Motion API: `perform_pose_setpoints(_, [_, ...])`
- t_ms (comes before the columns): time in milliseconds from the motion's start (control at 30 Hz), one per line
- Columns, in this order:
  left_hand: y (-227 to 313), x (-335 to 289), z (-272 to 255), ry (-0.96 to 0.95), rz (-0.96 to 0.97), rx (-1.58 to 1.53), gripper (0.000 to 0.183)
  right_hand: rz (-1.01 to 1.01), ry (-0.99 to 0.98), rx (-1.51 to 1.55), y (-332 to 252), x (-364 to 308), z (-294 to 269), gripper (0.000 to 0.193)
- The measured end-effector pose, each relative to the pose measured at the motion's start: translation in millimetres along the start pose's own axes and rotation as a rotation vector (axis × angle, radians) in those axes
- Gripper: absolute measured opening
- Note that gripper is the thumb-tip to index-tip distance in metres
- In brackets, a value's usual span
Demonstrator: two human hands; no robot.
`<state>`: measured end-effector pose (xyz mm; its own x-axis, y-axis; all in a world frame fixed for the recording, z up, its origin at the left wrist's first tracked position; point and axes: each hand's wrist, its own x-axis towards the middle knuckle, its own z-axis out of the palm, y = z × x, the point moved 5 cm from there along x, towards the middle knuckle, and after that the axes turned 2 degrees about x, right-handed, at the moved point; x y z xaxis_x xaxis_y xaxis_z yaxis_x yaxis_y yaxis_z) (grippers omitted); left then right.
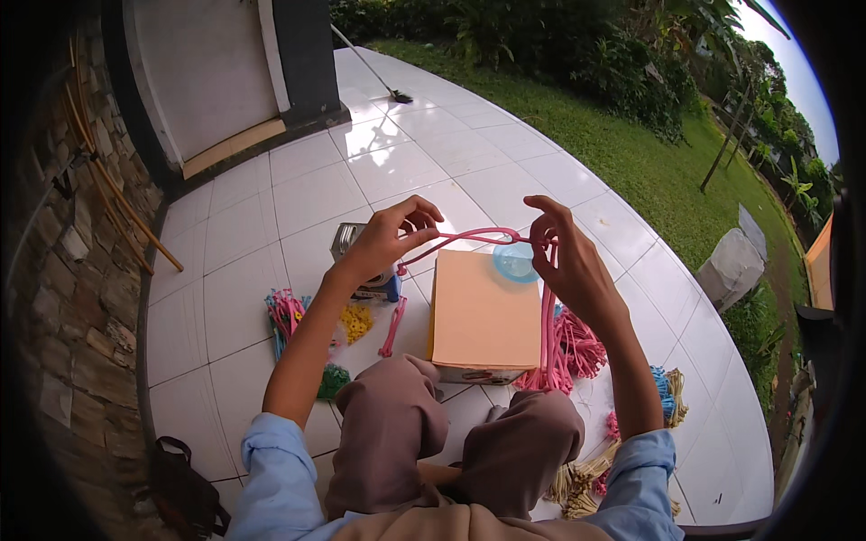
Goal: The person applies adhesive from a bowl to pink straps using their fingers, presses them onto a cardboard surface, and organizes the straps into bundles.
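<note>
A: From the head camera, where's the pink cord [483, 233]?
B: Strung between the two hands, above the peach-topped box [487, 311], with strands hanging from the right side.
A: And the left hand [383, 239]?
B: Its thumb and fingertips pinch the cord.
A: The right hand [570, 257]?
B: Index finger lifted and bent, the others curled by the cord; I can't tell how firmly they grip.
A: Anything nearby?
B: A translucent blue bowl [515, 263] on the box, and pink bundles [582, 347] right of it.
</note>
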<state>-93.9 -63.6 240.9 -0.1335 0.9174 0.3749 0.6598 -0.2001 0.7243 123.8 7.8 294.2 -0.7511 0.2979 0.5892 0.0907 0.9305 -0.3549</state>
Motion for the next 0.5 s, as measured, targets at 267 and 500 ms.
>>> perform_pose_setpoints(267, [-22.3,-97.1,-70.3,0.267,0.092,0.141,0.123,-0.053,0.085,0.499,-80.5,100.1,106.5,0.063])
perform_pose_setpoints(500, [-136.4,-93.5,-5.3,0.224,-0.277,-0.602,0.075,0.144,0.216,0.862,-35.3,140.9,224.8,0.061])
